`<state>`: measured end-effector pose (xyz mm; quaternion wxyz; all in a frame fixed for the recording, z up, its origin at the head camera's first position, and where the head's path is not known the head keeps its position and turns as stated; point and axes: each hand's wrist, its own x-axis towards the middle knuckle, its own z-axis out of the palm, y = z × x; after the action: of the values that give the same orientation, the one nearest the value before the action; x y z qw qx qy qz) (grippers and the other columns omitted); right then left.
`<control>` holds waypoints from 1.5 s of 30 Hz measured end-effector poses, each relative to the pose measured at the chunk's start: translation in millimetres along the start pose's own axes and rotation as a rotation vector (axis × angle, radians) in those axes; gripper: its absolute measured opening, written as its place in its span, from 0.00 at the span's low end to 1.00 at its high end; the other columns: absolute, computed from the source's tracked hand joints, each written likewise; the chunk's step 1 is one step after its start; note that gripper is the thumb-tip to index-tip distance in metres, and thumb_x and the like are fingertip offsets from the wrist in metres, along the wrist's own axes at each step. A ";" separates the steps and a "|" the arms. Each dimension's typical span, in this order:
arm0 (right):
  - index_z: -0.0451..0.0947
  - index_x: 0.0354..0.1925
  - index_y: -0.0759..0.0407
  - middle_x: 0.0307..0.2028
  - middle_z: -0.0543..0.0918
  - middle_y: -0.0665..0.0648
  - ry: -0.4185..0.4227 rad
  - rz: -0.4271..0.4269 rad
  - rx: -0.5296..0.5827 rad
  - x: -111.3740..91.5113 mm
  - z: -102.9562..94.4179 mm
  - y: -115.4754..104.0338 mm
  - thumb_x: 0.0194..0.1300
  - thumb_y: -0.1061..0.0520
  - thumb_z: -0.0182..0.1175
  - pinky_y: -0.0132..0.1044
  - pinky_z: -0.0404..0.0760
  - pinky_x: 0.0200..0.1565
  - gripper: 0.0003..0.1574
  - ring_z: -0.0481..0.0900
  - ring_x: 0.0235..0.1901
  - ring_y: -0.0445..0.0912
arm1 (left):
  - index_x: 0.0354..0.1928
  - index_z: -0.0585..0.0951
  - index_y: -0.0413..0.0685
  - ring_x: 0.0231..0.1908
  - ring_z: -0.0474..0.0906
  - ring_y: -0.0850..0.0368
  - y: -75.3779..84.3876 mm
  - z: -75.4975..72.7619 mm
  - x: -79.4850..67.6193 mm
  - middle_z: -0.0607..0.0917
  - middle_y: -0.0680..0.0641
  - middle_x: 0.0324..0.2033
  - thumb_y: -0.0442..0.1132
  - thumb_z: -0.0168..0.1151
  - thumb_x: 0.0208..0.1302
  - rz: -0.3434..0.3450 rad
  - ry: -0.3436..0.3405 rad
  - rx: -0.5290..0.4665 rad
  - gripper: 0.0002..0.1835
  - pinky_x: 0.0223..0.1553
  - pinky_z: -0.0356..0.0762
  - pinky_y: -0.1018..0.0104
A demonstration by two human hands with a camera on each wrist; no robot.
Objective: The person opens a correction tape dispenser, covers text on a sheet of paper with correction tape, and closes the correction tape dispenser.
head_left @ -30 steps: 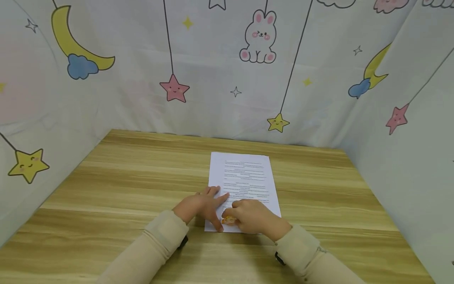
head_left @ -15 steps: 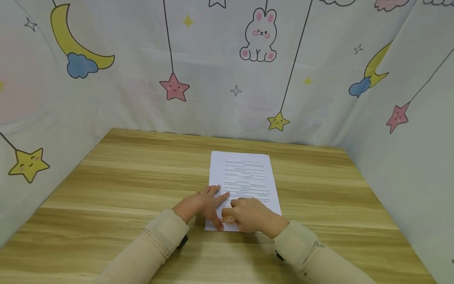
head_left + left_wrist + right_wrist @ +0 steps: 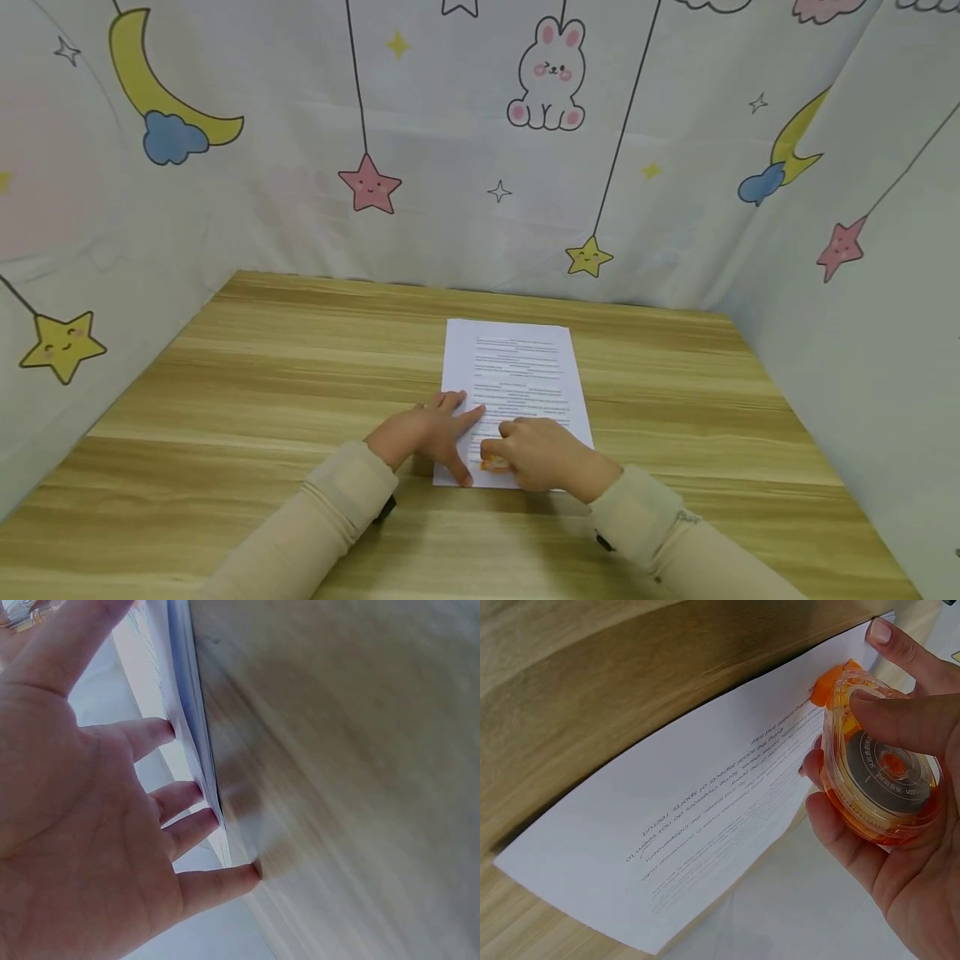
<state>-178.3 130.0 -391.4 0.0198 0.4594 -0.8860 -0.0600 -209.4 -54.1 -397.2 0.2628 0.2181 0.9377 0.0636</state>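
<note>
My right hand holds an orange, see-through correction tape, with the thumb on its upper side and fingers beneath. The orange tip of the dispenser meets the printed lines near the bottom of a white sheet, which seems to top a thin stack. In the head view the hand covers much of the correction tape. My left hand rests with fingers spread along the sheet's left edge. The left wrist view has its fingertips on the paper, the little finger reaching the tabletop.
The sheet lies on a wood-grain table. White curtains printed with stars, moons and a rabbit hang behind the table and at both sides. Several printed lines on the sheet have white gaps in them.
Over the last half second my right hand slides slightly right along the sheet with the correction tape. My left hand stays where it was.
</note>
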 end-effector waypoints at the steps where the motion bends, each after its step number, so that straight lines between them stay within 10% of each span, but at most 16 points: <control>1: 0.77 0.38 0.44 0.26 0.76 0.47 -0.001 0.003 0.000 -1.3 0.2 1.1 0.56 0.52 0.62 0.31 0.71 0.23 0.09 0.74 0.23 0.41 | 0.71 0.51 0.60 0.70 0.41 0.44 0.6 -0.6 0.0 0.46 0.43 0.71 0.64 0.69 0.42 0.001 -0.001 -0.001 0.56 0.65 0.49 0.41; 32: 0.77 0.36 0.43 0.23 0.75 0.47 0.031 0.062 -0.010 -38.6 0.2 18.8 0.57 0.51 0.61 0.31 0.68 0.21 0.06 0.72 0.21 0.41 | 0.71 0.53 0.57 0.71 0.41 0.43 10.6 -5.4 -0.1 0.46 0.42 0.71 0.62 0.70 0.42 0.008 0.002 -0.015 0.55 0.66 0.48 0.41; 45: 0.78 0.45 0.43 0.32 0.80 0.46 0.114 0.203 0.339 -49.5 -4.4 34.2 0.57 0.60 0.61 0.26 0.66 0.25 0.18 0.67 0.24 0.35 | 0.69 0.56 0.53 0.70 0.42 0.41 4.8 0.9 -2.2 0.47 0.40 0.71 0.61 0.71 0.42 0.014 0.027 -0.046 0.53 0.67 0.46 0.43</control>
<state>-177.0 189.5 -381.8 -0.0016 0.3669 -0.9227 0.1185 -205.4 -50.8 -395.8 0.2545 0.2177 0.9379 0.0901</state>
